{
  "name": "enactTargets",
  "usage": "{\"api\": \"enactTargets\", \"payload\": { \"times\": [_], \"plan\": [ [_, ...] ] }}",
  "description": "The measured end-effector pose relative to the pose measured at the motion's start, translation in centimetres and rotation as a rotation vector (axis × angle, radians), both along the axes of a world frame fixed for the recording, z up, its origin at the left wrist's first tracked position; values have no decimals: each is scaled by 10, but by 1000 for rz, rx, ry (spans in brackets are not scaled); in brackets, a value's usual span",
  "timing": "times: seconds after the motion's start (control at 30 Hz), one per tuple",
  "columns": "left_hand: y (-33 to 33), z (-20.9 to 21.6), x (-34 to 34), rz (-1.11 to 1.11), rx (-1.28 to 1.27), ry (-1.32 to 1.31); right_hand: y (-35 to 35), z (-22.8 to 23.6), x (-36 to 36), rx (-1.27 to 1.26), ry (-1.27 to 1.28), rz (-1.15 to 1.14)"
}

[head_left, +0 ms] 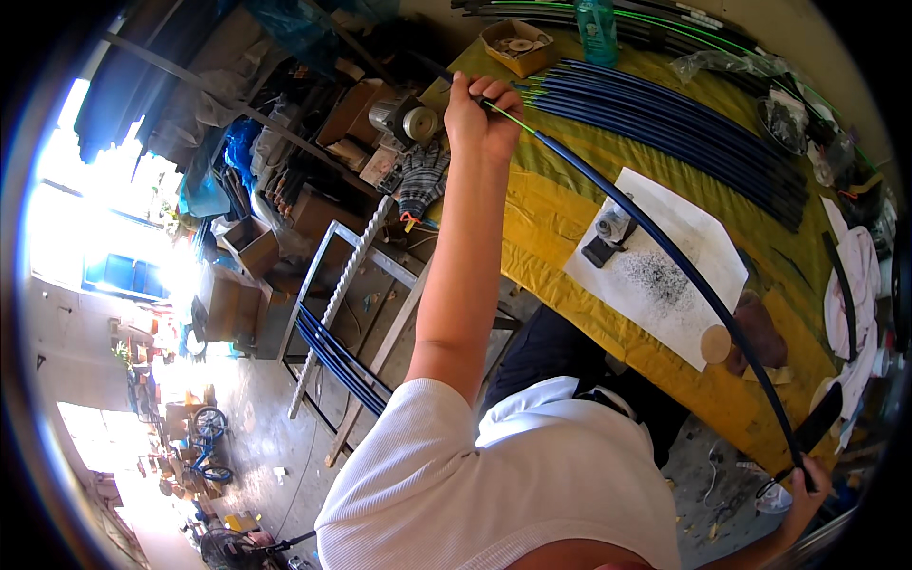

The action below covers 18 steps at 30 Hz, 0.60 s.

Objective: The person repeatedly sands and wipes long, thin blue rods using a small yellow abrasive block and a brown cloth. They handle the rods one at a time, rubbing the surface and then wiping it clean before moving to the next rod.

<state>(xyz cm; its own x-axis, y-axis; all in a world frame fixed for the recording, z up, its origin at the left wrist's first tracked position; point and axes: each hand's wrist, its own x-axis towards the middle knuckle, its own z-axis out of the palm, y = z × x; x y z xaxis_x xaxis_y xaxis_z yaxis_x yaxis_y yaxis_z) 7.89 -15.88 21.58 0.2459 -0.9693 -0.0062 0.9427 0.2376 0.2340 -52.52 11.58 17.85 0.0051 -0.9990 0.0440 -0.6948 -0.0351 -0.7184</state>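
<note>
A long, slender dark blue rod (655,231) stretches across the table between my hands, looking bowed in this view. My left hand (483,119), arm reaching out, is closed around its thin green end at the far side. Down at the right, my right hand (806,484) grips the rod's black thick end, its fingers partly hidden. Beneath the rod lies a white paper sheet (698,228) sprinkled with black specks. On the sheet sits a small silver and black device (608,233). A bundle of similar dark blue rods (665,119) rests beyond, their green tips toward my left hand.
A yellow cloth (532,233) covers the table. At its back stand a cardboard box (518,47) and a green bottle (596,33). Left of my arm are a motor (404,119), a grey glove (423,180) and a metal rack (332,275) with more blue rods (337,361).
</note>
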Motion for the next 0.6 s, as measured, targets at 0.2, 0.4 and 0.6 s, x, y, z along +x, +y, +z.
{"api": "enactTargets", "payload": {
  "times": [0.2, 0.4, 0.6],
  "plan": [
    [5, 2, -9, -3, 7, -65, 1, -5, -6, 16, -6, -3],
    [11, 5, -38, 249, 33, -356, -1, -4, -2, 38, -69, -36],
    [11, 4, -50, 373, -5, -391, 0, -3, -2, 83, -132, -2]
  ]
}}
